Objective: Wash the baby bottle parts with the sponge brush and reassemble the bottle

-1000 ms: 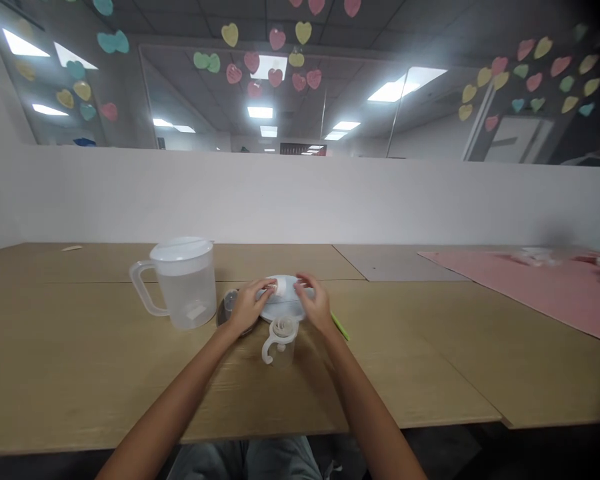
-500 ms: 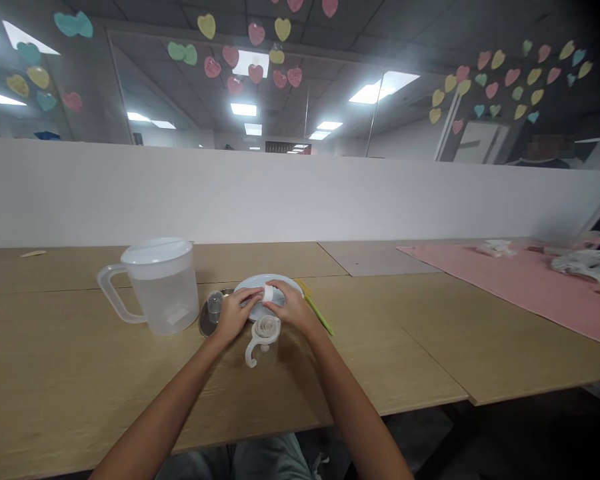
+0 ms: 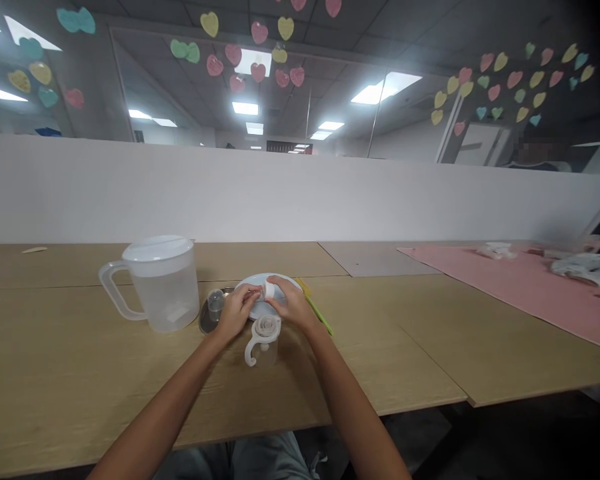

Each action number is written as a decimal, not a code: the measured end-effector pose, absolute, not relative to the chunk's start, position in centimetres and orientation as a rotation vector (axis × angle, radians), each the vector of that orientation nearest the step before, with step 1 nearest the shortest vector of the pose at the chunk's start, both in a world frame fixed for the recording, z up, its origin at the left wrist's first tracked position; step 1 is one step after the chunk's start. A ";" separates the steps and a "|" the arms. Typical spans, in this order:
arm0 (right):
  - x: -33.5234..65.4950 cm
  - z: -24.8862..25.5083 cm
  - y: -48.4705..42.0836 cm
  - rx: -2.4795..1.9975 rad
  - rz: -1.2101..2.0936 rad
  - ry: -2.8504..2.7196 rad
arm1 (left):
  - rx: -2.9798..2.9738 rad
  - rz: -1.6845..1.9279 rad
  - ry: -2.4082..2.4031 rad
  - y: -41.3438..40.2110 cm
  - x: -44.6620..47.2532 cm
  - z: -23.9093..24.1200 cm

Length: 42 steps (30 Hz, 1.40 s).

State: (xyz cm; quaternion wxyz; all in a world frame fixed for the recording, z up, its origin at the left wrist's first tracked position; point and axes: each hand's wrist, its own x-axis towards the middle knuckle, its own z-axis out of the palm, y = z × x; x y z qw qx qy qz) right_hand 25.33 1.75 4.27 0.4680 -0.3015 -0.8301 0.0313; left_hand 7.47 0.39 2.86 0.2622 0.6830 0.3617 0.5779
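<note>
Over a white plate (image 3: 285, 285), my right hand (image 3: 291, 305) grips a small white cylinder (image 3: 269, 291) between thumb and fingers. The fingers of my left hand (image 3: 237, 310) are pinched together at the cylinder's left end; what they hold there is too small to make out. Just in front of the plate stands a small clear container with a white curved handle and spiral-looking top (image 3: 266, 327). Left of my left hand, a clear small cup (image 3: 215, 303) sits on a dark metal dish (image 3: 207, 323).
A lidded translucent pitcher (image 3: 167, 293) with liquid stands at the left. A yellow-green long-handled tool (image 3: 321, 317) lies right of the plate. Farther right, a pink cloth (image 3: 485, 283) covers the table, with crumpled white items (image 3: 590, 267) on it. A white wall (image 3: 300, 197) rises behind.
The white cylinder has tilted slightly in my right hand, and my left fingertips have shifted a little at its left end. The other things stay put.
</note>
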 end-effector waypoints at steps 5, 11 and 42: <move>25.8 4.2 2.1 -0.695 0.041 -2.092 | 1.824 1.549 1.000 0.5 7.5 3.2; 25.5 4.7 1.4 -0.677 0.077 -2.080 | 1.539 1.489 0.812 1.2 7.0 3.5; 23.8 3.1 -3.4 -0.426 -0.478 -1.800 | 2.518 1.580 1.068 -4.5 8.0 -0.5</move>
